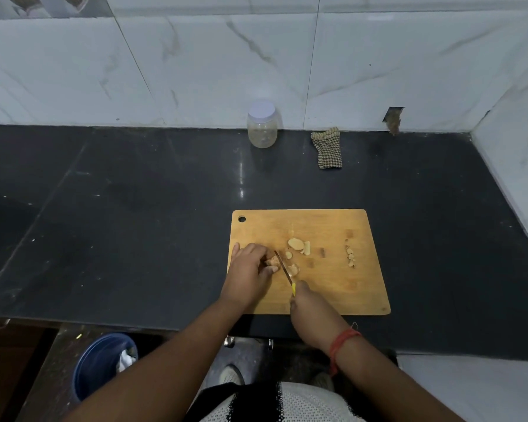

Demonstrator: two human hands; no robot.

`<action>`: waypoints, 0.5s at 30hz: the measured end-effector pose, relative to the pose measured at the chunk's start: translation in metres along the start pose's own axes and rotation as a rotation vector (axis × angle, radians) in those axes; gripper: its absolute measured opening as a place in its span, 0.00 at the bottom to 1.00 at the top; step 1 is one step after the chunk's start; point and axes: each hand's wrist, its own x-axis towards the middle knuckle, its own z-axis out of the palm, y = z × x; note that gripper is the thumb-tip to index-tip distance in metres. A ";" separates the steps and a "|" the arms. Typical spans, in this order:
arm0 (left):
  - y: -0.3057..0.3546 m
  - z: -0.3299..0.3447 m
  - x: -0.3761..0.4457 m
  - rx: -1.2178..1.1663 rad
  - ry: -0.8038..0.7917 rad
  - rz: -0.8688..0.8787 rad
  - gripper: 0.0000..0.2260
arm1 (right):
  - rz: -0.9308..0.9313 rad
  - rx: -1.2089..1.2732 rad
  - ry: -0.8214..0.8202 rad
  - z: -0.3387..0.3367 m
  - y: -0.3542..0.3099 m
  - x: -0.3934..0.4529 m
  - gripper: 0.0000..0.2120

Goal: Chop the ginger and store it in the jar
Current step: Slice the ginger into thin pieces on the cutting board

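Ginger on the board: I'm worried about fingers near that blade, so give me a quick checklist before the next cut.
1. Left hand holds the ginger piece steady: ok.
2. Left fingertips clear of the knife blade: cannot tell, they sit very close.
3. Right hand grips the yellow handle: ok.
4. Cutting board lies flat on the counter: ok.
5. Cut slices out of the blade's path: ok.
6. Jar open for storing: not ok, lid on.

My left hand [248, 266] curls palm-down, fingertips pinching; my right hand [310, 309] (red thread at its wrist) grips near it, knuckles up. Both bare forearms reach forward, converging.
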 end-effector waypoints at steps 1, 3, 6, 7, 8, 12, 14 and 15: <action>0.000 0.000 0.000 -0.007 0.002 0.000 0.13 | -0.004 0.011 -0.003 0.001 0.000 0.000 0.11; 0.000 0.001 0.001 -0.019 0.008 -0.007 0.12 | -0.016 0.028 0.011 0.005 0.001 0.004 0.11; -0.001 0.002 0.002 -0.016 0.024 -0.014 0.11 | -0.054 -0.023 0.035 0.008 0.002 0.008 0.13; -0.001 0.002 0.002 -0.008 0.028 -0.010 0.11 | -0.049 -0.015 0.035 0.008 0.001 0.009 0.13; 0.000 0.003 0.003 0.000 0.029 -0.005 0.11 | -0.031 0.008 0.027 0.006 0.000 0.010 0.14; 0.002 0.003 0.001 0.025 0.028 0.016 0.09 | -0.004 -0.018 -0.059 -0.001 -0.007 0.025 0.16; 0.001 0.003 0.001 0.021 0.031 0.018 0.07 | 0.014 -0.038 -0.066 -0.003 -0.011 0.025 0.19; 0.001 0.003 0.000 0.013 0.034 0.018 0.08 | 0.030 -0.057 -0.072 -0.002 -0.013 0.023 0.21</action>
